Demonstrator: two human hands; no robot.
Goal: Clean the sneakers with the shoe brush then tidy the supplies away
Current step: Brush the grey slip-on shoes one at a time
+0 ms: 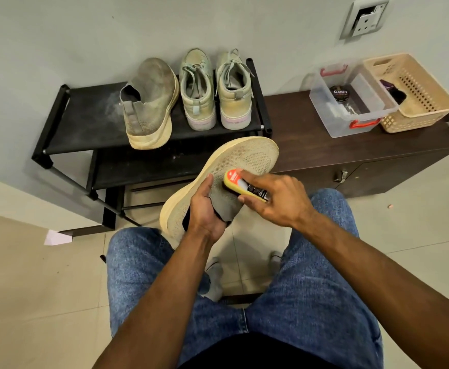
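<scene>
The left hand (pixel 207 206) has its fingers tucked inside the collar of a grey knit sneaker (pixel 223 182), with the thumb laid along the outside of the upper, so the shoe is held up over the knees. The sneaker's long axis runs on a slant, heel low toward the left wrist, toe high and away beyond the right hand. The right hand (pixel 274 199) curls round a shoe brush (pixel 242 185), a yellow-edged block with a red end and dark label, and presses it against the mesh upper just ahead of the left thumb. The brush lies across the shoe's length, so I'd judge the next strokes want to run up the slant toward the toe, the right hand being the nearer one to that end.

The knit is soft and pitted; the thick sole is cream, rubbery and curved. Past the hands, the matching sneaker (pixel 151 102), dusty grey, sits on a black rack (pixel 84 121) beside a pale lace-up pair (pixel 215 91). Out beyond the right hand a clear plastic box (pixel 351 102) with red clips holds a round tin, touching a beige slotted basket (pixel 417 94) on a dark wooden cabinet (pixel 324 145)
</scene>
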